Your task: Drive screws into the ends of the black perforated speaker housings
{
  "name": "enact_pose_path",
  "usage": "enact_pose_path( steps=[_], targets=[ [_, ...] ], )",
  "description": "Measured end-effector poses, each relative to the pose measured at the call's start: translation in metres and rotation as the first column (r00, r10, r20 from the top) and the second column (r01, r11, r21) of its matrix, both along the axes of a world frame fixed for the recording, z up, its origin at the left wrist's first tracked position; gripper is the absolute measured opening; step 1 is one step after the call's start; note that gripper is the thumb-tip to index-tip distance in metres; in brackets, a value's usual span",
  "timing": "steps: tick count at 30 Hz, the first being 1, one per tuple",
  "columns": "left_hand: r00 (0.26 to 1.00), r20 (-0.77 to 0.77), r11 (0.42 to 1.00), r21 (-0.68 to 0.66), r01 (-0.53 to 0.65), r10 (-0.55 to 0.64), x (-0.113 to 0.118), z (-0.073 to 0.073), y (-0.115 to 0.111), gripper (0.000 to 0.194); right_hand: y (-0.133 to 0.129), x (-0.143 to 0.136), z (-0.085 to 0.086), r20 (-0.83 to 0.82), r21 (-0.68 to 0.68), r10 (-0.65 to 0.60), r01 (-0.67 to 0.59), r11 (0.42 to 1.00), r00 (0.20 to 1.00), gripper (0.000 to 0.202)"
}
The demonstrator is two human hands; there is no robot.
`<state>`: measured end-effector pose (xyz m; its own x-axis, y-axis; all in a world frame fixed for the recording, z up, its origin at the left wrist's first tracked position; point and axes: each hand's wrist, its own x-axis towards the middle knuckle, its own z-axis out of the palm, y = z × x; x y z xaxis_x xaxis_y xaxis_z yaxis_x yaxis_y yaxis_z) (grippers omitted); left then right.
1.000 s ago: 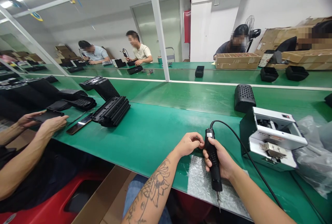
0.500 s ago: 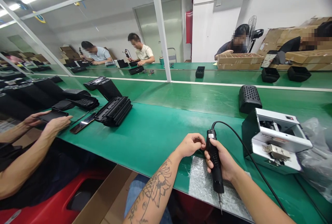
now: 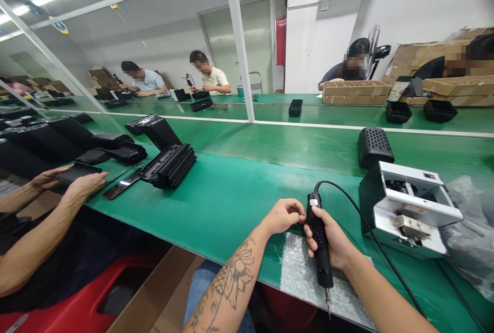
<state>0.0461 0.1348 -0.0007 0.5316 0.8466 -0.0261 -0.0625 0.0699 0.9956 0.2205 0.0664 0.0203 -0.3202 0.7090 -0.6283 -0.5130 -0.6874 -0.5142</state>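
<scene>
My right hand (image 3: 332,238) is wrapped round a black electric screwdriver (image 3: 319,250), whose bit points down toward the table's front edge. A black cable leaves its top end. Beside the tool, my left hand (image 3: 285,216) is closed, with thumb and fingertips pressed together close to the screwdriver's upper part. What those fingertips hold, if anything, is too small to make out. Under the screwdriver lies a sheet of bubble wrap (image 3: 297,266) at the edge of the green table (image 3: 216,209).
A white and black machine (image 3: 417,209) stands at the right, with a perforated black part (image 3: 375,147) behind it and plastic bags (image 3: 471,225) beside it. Stacked black parts (image 3: 170,165) and a phone (image 3: 121,183) lie left. A neighbour's hands hold a black part (image 3: 75,172). People sit opposite.
My hands and the screwdriver have hardly moved. Across the table, two black trays at the right have shifted slightly left, and a person opposite has lowered a tool.
</scene>
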Motion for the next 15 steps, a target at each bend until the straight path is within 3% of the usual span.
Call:
enact_pose_path(
  steps=[15],
  targets=[
    [1.0, -0.02, 1.0, -0.001, -0.001, 0.001, -0.0001, -0.0009, 0.0001, 0.017, -0.0001, -0.001, 0.0038, 0.007, -0.01, 0.003, -0.003, 1.0, 1.0, 0.053]
  ],
)
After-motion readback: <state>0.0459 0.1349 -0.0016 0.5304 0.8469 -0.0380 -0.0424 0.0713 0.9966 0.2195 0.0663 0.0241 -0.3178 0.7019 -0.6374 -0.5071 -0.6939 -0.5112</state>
